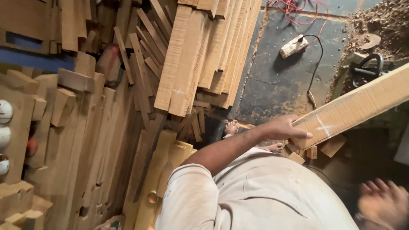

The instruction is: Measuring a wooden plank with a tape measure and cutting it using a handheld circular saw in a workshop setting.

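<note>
Sawdusty floor [281,81] below; left hand [284,127] grip pinches plank [353,108] end, right hand [383,202] spread.

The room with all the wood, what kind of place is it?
Most likely a woodworking shop. Stacks of cut planks lie all over, sawdust is heaped on the floor, and the left hand grips a long plank.

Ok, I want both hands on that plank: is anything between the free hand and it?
Nothing visible. The right hand, blurred and open, is apart from the plank, with only dark floor between. The left hand grips its end; small offcuts lie beneath there.
</note>
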